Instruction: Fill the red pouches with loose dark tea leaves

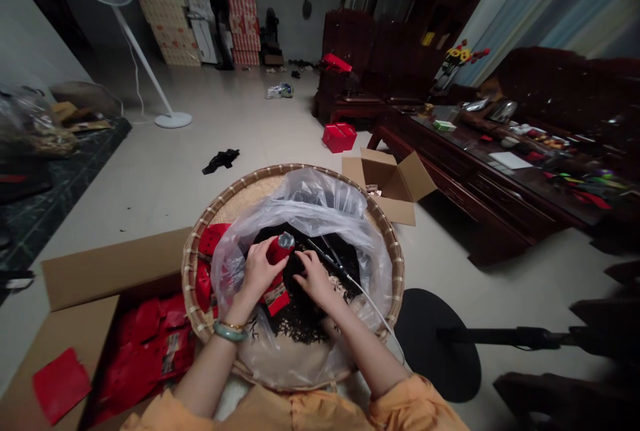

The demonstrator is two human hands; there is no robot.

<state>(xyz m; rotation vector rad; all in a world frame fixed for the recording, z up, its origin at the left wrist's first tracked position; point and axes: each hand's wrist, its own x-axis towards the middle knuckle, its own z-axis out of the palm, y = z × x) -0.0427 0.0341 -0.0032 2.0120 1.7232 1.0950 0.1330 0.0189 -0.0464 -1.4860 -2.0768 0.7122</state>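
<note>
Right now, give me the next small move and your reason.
I would bring the right hand slightly closer to steady the silvery top of the red packet. Only the left hand seems to grip it, above the dark loose pieces, while the right hand's curved fingers are just beside it, apparently not touching.
</note>
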